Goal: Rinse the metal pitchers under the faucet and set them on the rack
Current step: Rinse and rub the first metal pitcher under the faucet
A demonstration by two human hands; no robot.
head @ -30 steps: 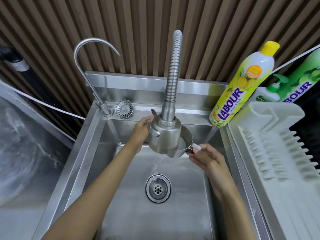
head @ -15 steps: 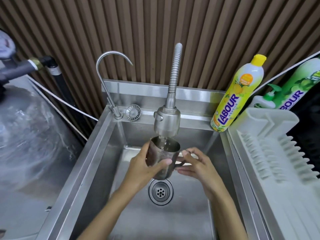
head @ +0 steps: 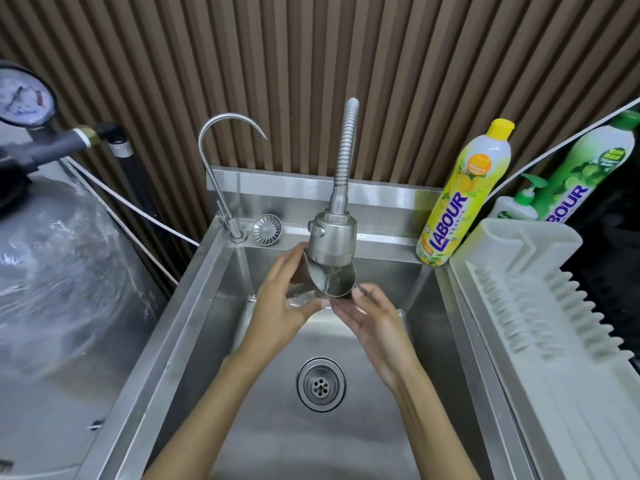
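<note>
Left hand [head: 282, 308] wraps the body of the small shiny steel pitcher [head: 337, 284], thumb behind and fingers in front. Right hand [head: 372, 325] lies against its handle side; cannot tell whether it pinches.

Pitcher tilted under the steel spray-head faucet [head: 332, 239], water running in, above the stainless sink [head: 221, 306].

Judgement: rotate slowly so the stream sweeps every wall, tip out fully, then carry to the white plastic rack [head: 568, 410], right.

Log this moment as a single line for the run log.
step: rinsing | pitcher: tilted under faucet, water running in | left hand: holds pitcher | right hand: at handle side, grip unclear | rack: no pitcher seen
</note>
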